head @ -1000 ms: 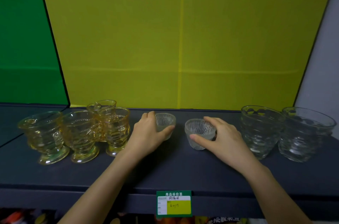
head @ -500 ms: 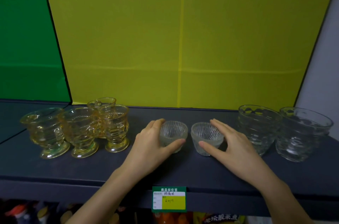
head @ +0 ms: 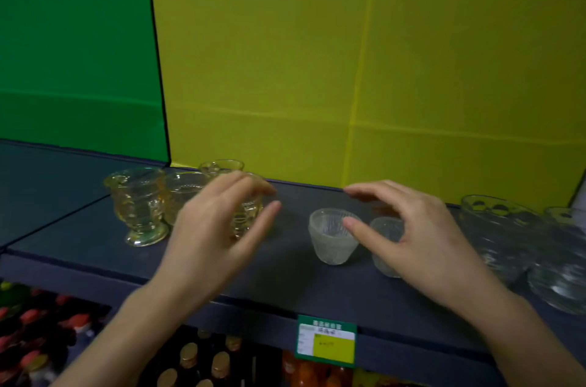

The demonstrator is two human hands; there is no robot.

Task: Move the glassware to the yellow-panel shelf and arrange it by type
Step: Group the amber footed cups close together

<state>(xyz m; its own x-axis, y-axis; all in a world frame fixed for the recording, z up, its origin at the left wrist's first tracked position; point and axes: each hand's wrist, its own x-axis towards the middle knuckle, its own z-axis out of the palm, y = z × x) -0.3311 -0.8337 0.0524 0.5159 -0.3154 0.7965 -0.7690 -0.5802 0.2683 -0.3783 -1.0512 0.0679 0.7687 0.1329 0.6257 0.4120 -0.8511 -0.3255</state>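
Two small ribbed clear cups stand side by side on the dark shelf (head: 285, 278) before the yellow panel (head: 317, 69): one cup (head: 331, 236) fully visible, the other (head: 385, 244) partly behind my right hand (head: 421, 237). That hand hovers open over it, thumb near the first cup's rim. My left hand (head: 215, 234) is open in the air, left of the cups, in front of the amber footed glasses (head: 139, 206). Two large clear dimpled glasses (head: 501, 228) stand at the right.
A green panel (head: 73, 37) backs the shelf section to the left. A green and yellow price tag (head: 326, 342) hangs on the shelf's front edge. Bottles with corks and red caps (head: 190, 358) fill the level below.
Both hands have let go of the small ribbed cups, which now stand close together. My left hand has drawn away to the left; the view has shifted left.
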